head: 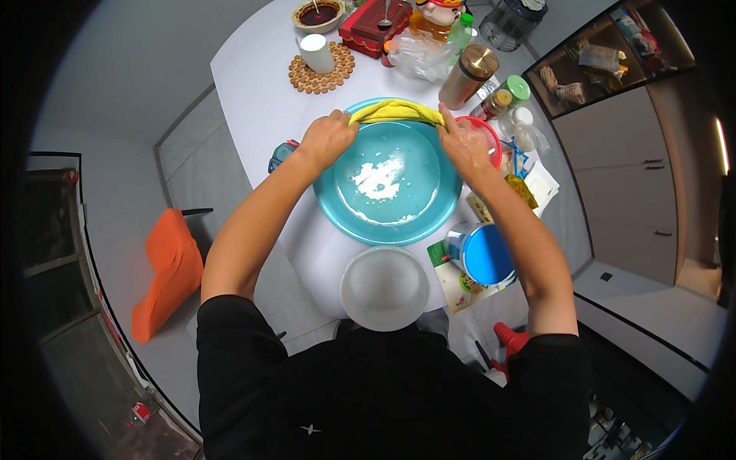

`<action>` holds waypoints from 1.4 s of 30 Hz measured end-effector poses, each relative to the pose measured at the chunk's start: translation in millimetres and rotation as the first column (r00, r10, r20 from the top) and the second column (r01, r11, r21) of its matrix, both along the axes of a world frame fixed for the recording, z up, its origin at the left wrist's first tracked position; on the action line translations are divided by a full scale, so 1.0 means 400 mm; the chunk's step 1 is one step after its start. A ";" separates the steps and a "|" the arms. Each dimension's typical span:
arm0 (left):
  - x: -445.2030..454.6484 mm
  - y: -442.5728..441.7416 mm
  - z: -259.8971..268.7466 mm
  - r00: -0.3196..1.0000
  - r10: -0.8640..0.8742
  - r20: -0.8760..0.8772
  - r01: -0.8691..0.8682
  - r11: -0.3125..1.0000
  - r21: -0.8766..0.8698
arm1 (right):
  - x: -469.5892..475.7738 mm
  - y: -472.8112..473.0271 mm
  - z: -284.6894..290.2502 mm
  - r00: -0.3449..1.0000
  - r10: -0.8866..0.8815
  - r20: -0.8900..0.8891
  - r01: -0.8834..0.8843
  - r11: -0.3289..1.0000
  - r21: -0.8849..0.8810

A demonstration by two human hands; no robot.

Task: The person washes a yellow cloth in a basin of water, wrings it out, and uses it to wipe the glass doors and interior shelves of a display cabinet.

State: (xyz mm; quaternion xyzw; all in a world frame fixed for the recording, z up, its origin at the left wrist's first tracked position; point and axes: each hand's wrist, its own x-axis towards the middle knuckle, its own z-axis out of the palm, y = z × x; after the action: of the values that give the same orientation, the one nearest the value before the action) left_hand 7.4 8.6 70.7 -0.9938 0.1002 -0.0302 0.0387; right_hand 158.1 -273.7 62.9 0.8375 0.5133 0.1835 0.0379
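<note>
A yellow cloth [397, 111] is stretched along the far rim of a large teal plastic basin [391, 227]. My left hand [330, 137] grips the cloth's left end, and my right hand [464, 144] holds its right end, with the index finger extended. Suds and some liquid lie on the basin's bottom. A translucent whitish bowl [385, 287] stands against the near side of the basin. Partly behind my right hand is a red plastic basket [492, 138]. A blue-topped tub [487, 254] stands below my right forearm.
On the white table [247, 98] are a metal flask [468, 75], several jars, a plastic bag [420, 54], a white cup [317, 53] on a wooden trivet [339, 72], a red box [368, 29] and a bowl of dark liquid [319, 15]. An orange chair [169, 270] stands left.
</note>
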 end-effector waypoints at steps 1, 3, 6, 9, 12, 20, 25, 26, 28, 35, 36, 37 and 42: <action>0.005 0.002 -0.013 1.000 -0.007 0.010 0.007 1.000 0.002 | 0.002 0.005 -0.006 1.000 -0.008 0.002 0.008 1.000 -0.021; 0.014 0.007 -0.039 1.000 -0.004 -0.017 0.004 1.000 0.003 | 0.011 0.005 -0.023 1.000 0.006 -0.004 -0.006 0.999 -0.048; 0.017 0.007 -0.070 0.998 0.013 -0.054 -0.013 1.000 -0.006 | 0.009 0.004 -0.057 1.000 0.002 -0.004 -0.002 0.996 -0.088; 0.015 -0.001 -0.086 0.997 0.025 -0.077 -0.024 1.000 0.019 | 0.005 0.003 -0.086 1.000 -0.026 0.007 0.027 0.994 -0.103; 0.021 -0.009 -0.094 0.996 0.028 -0.082 -0.022 0.997 0.075 | 0.001 0.007 -0.105 0.998 -0.056 0.019 0.058 0.992 -0.115; 0.031 -0.024 -0.126 0.999 0.040 -0.008 -0.039 0.998 0.053 | 0.011 0.013 -0.141 0.995 -0.088 0.053 0.092 0.991 -0.093; 0.035 -0.037 -0.139 0.998 0.066 -0.018 -0.062 0.986 0.153 | 0.019 0.023 -0.152 0.999 -0.016 0.034 0.018 0.998 -0.063; 0.033 -0.040 -0.144 0.998 0.064 -0.019 -0.061 0.987 0.152 | 0.018 0.027 -0.154 0.999 -0.017 0.033 0.019 0.998 -0.064; 0.032 -0.043 -0.147 0.997 0.079 -0.006 -0.077 0.980 0.184 | 0.019 0.031 -0.166 0.999 -0.022 0.043 0.018 0.995 0.101; 0.026 -0.054 -0.161 0.997 0.071 0.032 -0.074 0.986 0.147 | 0.013 0.026 -0.193 0.996 -0.083 -0.012 0.084 0.992 0.091; 0.027 -0.058 -0.162 0.996 0.094 0.004 -0.094 0.983 0.155 | 0.018 0.026 -0.194 0.998 -0.065 0.021 0.063 0.996 0.068; 0.029 -0.062 -0.161 0.993 0.118 -0.022 -0.113 0.980 0.164 | 0.020 0.024 -0.194 0.998 -0.046 0.053 0.043 0.998 0.045; 0.017 -0.057 -0.166 0.993 0.107 -0.043 -0.104 0.992 0.067 | -0.005 0.012 -0.170 0.993 -0.099 -0.065 0.099 0.995 -0.001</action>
State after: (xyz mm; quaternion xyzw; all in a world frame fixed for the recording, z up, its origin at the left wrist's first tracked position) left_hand 14.3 -14.1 4.3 -0.9963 0.0495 -0.0017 0.0699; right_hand 156.1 -268.9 -5.0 0.8675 0.4719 0.1547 0.0296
